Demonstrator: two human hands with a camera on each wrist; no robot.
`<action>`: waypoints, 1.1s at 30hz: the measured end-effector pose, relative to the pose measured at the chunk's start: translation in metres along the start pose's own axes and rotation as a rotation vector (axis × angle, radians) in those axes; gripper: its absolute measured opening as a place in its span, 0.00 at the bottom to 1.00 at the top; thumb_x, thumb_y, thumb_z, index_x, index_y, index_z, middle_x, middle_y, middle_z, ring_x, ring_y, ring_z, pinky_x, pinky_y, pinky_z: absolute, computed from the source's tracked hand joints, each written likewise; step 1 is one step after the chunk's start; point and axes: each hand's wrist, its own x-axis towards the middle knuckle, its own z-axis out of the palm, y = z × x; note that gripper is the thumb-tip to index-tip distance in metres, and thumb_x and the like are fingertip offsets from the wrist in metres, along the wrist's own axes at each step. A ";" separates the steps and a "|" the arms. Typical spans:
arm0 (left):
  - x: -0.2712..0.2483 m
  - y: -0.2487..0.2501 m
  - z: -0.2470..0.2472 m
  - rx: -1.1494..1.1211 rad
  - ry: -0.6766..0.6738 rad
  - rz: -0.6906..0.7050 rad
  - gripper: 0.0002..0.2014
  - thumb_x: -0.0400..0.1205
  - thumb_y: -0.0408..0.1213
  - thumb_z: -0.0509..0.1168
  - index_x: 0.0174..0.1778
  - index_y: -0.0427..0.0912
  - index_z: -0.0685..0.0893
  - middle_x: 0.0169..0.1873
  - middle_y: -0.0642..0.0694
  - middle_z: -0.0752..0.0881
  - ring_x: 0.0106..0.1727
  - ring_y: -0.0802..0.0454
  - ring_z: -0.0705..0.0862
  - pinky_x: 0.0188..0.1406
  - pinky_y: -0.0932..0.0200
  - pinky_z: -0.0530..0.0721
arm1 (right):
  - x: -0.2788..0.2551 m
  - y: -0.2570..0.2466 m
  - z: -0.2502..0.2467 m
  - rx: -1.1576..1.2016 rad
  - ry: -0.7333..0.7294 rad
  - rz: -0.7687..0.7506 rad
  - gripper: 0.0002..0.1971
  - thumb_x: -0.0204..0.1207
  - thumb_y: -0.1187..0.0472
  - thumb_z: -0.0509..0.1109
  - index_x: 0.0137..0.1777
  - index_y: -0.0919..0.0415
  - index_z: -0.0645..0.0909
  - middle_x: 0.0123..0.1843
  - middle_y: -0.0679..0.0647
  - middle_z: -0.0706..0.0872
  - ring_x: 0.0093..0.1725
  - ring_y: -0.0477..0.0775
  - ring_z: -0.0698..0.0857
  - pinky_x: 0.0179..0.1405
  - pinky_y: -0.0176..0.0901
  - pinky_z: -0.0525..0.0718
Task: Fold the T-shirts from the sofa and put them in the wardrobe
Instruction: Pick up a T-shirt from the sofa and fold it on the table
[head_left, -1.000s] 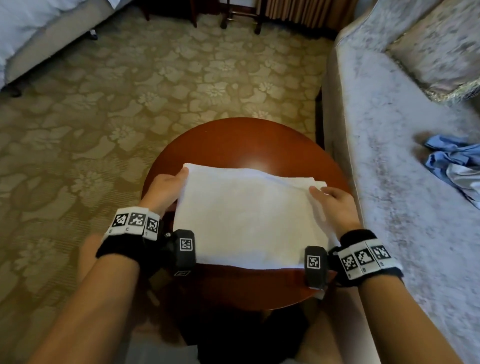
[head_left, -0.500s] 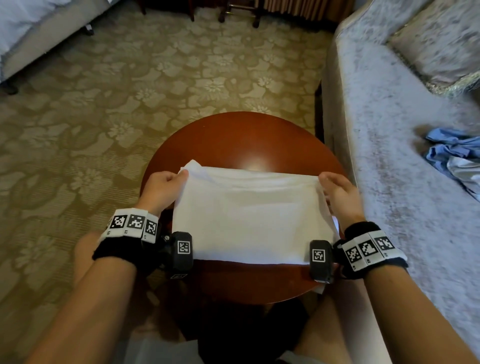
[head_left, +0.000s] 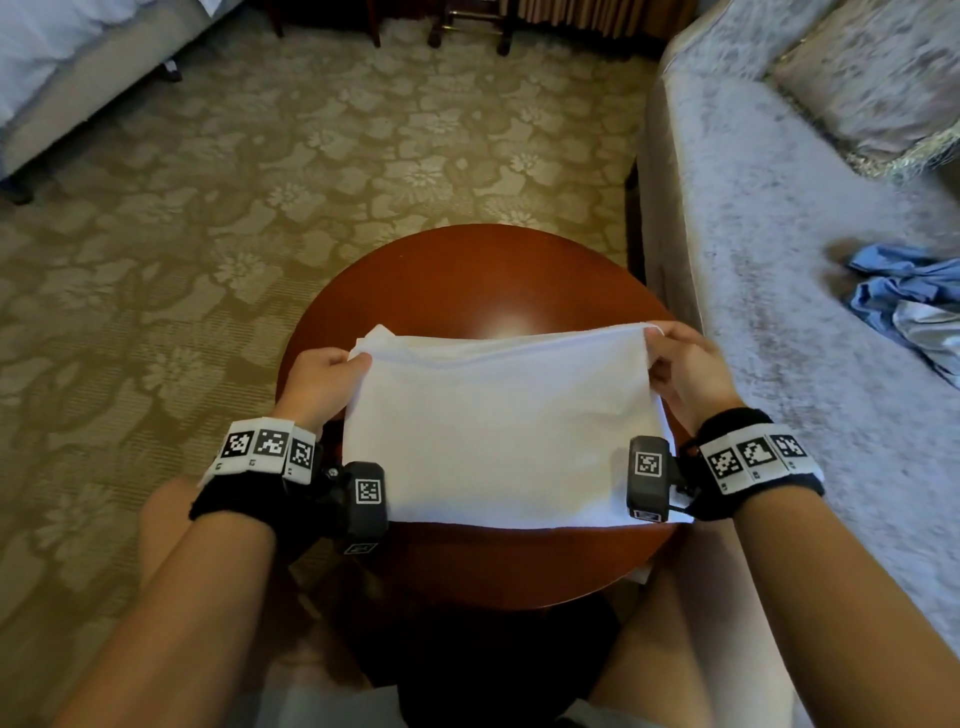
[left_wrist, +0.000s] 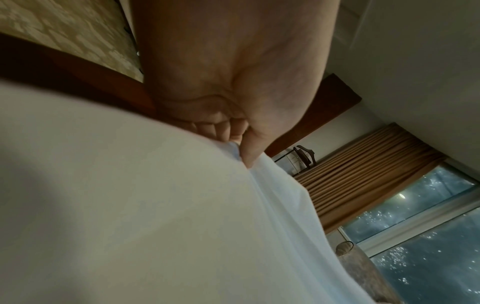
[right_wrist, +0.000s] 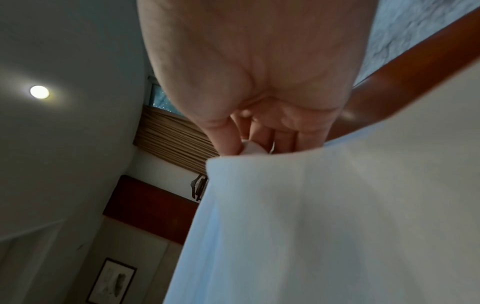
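A white T-shirt (head_left: 498, 431), partly folded into a rectangle, lies on the round red-brown wooden table (head_left: 478, 270). My left hand (head_left: 324, 376) pinches its far left corner and my right hand (head_left: 680, 366) pinches its far right corner; both corners are raised off the table. In the left wrist view the thumb and fingers of my left hand (left_wrist: 241, 148) pinch the white T-shirt (left_wrist: 130, 205). In the right wrist view my right hand (right_wrist: 241, 144) pinches a corner of the white T-shirt (right_wrist: 337, 216). More T-shirts, a crumpled blue and pale pile (head_left: 914, 301), lie on the grey sofa (head_left: 779, 260).
The sofa runs along the right, close to the table, with a cushion (head_left: 878, 73) at its back. Patterned carpet (head_left: 260, 208) spreads to the left and ahead. A bed (head_left: 62, 62) stands at the far left. Chair legs (head_left: 467, 31) and curtains are at the far end.
Both hands have taken hold of the shirt's far corners and lifted its far edge toward me; the right hand slid outward to the corner.
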 end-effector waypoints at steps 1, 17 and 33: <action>0.000 0.001 0.000 -0.002 0.000 -0.001 0.15 0.78 0.44 0.66 0.42 0.32 0.86 0.37 0.43 0.81 0.39 0.47 0.80 0.43 0.53 0.74 | 0.005 -0.001 0.000 0.006 0.011 -0.007 0.04 0.80 0.60 0.70 0.44 0.57 0.84 0.42 0.56 0.86 0.46 0.60 0.85 0.49 0.52 0.85; -0.007 0.038 0.008 -0.001 0.037 -0.087 0.19 0.80 0.48 0.70 0.30 0.46 0.70 0.28 0.44 0.70 0.29 0.46 0.70 0.30 0.55 0.69 | -0.030 0.011 0.001 -0.518 0.120 0.233 0.19 0.76 0.42 0.70 0.38 0.59 0.82 0.39 0.54 0.85 0.42 0.55 0.83 0.36 0.43 0.77; -0.040 0.018 -0.007 -0.067 0.038 -0.173 0.09 0.71 0.27 0.78 0.43 0.36 0.85 0.47 0.41 0.88 0.45 0.46 0.87 0.38 0.57 0.84 | -0.036 0.008 -0.003 -0.341 0.329 0.242 0.21 0.62 0.62 0.86 0.53 0.54 0.81 0.57 0.57 0.88 0.58 0.62 0.86 0.61 0.60 0.85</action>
